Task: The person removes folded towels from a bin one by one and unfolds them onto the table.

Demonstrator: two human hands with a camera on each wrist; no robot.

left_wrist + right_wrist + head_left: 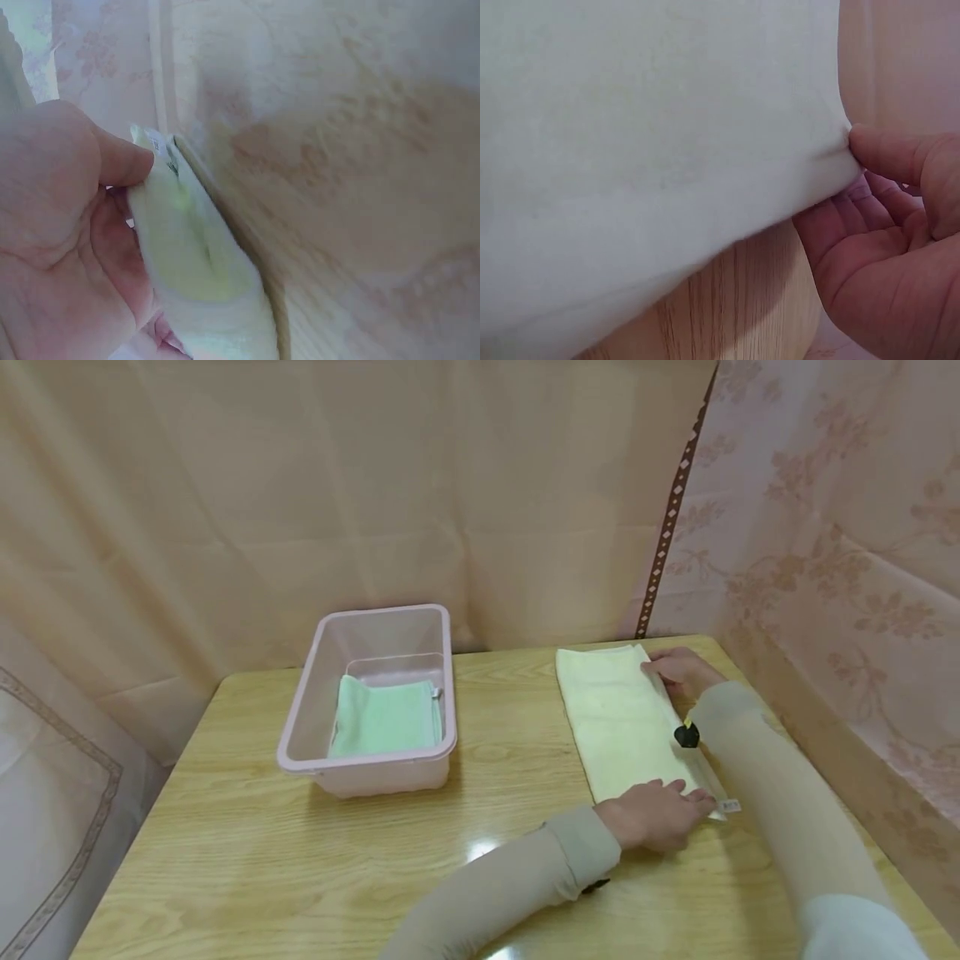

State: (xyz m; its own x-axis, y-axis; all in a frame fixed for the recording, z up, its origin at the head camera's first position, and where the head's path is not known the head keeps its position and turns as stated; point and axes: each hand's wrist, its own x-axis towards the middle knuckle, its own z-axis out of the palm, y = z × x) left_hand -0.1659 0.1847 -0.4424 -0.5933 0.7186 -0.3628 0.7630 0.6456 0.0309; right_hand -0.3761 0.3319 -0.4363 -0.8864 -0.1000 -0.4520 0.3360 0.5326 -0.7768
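A pale yellow towel (618, 718), folded into a long rectangle, lies at the right of the table in the head view. My right hand (682, 670) pinches its far right corner, which the right wrist view shows between thumb (892, 154) and fingers, slightly raised off the wood. Down at the near end, my left hand (656, 814) holds the towel's edge close to a small white label (730, 806). In the left wrist view the thumb (124, 161) presses on the towel (199, 262); the fingertips behind the cloth are partly hidden.
A pink plastic basin (366, 766) stands left of centre on the wooden table (510, 727). Inside lies a folded mint green towel (390, 718). Beige curtain (375, 485) hangs behind the table, and patterned pink cloth (847, 527) runs along the right side.
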